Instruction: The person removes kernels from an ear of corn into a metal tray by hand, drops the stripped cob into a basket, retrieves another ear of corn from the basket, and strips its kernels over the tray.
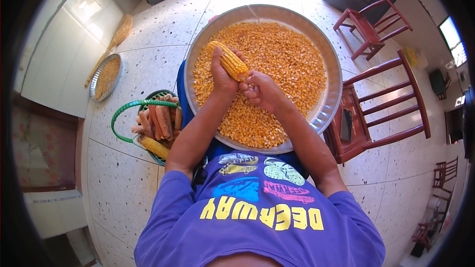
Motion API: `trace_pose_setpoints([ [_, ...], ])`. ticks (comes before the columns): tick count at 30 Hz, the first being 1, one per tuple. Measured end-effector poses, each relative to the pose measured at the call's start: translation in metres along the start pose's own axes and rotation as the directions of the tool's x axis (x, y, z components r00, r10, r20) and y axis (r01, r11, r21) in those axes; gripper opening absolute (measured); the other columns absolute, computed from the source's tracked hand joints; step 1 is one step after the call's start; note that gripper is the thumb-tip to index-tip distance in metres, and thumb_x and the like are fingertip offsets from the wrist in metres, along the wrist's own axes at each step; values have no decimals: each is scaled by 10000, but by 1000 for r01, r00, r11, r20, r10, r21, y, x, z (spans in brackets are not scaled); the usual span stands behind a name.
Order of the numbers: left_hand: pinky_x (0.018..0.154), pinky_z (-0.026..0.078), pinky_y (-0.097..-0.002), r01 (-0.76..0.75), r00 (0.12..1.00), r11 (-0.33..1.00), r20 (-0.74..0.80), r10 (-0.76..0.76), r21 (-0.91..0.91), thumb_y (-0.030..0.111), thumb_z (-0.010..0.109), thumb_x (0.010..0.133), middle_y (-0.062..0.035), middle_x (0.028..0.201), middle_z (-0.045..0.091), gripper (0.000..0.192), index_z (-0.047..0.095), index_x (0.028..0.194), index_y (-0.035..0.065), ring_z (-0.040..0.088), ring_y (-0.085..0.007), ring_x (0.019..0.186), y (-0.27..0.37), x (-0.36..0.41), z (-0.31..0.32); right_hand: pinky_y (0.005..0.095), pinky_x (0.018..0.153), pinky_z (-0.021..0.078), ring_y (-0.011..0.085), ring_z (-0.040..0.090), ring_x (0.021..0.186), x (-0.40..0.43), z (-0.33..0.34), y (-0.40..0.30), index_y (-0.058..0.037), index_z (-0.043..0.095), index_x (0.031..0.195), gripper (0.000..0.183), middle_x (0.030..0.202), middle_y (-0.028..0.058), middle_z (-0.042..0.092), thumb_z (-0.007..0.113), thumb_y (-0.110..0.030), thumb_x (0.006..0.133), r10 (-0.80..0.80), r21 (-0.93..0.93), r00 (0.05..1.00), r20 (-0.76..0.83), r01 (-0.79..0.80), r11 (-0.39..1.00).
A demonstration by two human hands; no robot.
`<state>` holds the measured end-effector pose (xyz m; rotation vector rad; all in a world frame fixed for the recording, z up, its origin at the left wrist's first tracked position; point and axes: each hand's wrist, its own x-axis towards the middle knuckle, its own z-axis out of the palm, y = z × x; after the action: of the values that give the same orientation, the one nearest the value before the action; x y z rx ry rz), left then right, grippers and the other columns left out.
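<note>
My left hand (225, 76) is closed around an ear of corn (232, 61) with its yellow kernels on, held slanting over a wide round metal pan (331, 63). At the ear's near, blunt end, my right hand (258, 89) is curled with its fingers against the tip; whether it grips anything is hidden. Loose corn kernels (282, 63) cover most of the pan's floor. The pan rests on my lap. Beside it on the left is a basket with a green handle (124, 113), holding bare corn cobs (161, 118) and an ear with kernels (154, 147).
A small metal tray of grain-like bits (108, 78) and a straw broom (120, 33) lie at the left wall. Close on the right stands a red wooden chair (347, 148) with a dark flat object (346, 125) on its seat; another chair (365, 29) stands beyond.
</note>
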<state>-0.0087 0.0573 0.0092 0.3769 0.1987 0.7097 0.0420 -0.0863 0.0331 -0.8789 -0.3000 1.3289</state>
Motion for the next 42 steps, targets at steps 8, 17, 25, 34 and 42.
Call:
trace_pose_setpoints([
  [8, 742, 590, -353, -15, 1000, 998, 16, 14, 55, 420, 689, 936, -106, 908, 611, 423, 517, 1072, 58, 633, -208, 807, 0, -2, 2, 204, 379, 297, 65, 416, 501, 2, 2, 2, -97, 475, 1058, 151, 765, 17, 519, 481, -140, 913, 6, -1, 999, -34, -6, 1000],
  [17, 732, 578, -344, 0, 998, 997, 55, -5, 81, 389, 679, 950, -90, 882, 611, 381, 535, 1031, 46, 628, -199, 798, -6, -5, 1, 199, 358, 242, 47, 356, 462, 6, -2, 3, -130, 451, 993, 83, 687, -28, 439, 491, -143, 921, 28, -103, 996, -84, -36, 994],
  [25, 741, 583, -353, 14, 1000, 997, 23, -16, 73, 391, 676, 952, -90, 886, 614, 383, 544, 1027, 39, 633, -202, 809, -2, -6, 3, 211, 370, 261, 52, 391, 495, -5, 9, -7, -128, 469, 1022, 109, 724, -22, 457, 501, -179, 931, 36, -109, 992, -119, -49, 993],
  [34, 702, 583, -332, 18, 995, 986, 92, -33, 168, 402, 685, 945, -72, 873, 623, 384, 564, 1018, 45, 649, -182, 791, -9, 3, -8, 221, 369, 247, 59, 359, 466, 3, -3, 1, -133, 440, 969, 85, 696, -34, 435, 493, -195, 944, -22, -244, 993, -114, -7, 970],
  [42, 698, 573, -321, -32, 998, 978, 63, 20, 205, 387, 675, 951, -72, 864, 625, 363, 573, 1020, 45, 646, -168, 789, -6, -2, -4, 198, 385, 301, 62, 408, 497, 1, -2, -6, -128, 471, 994, 116, 736, -15, 490, 489, -234, 951, 86, -184, 989, -124, -108, 977],
])
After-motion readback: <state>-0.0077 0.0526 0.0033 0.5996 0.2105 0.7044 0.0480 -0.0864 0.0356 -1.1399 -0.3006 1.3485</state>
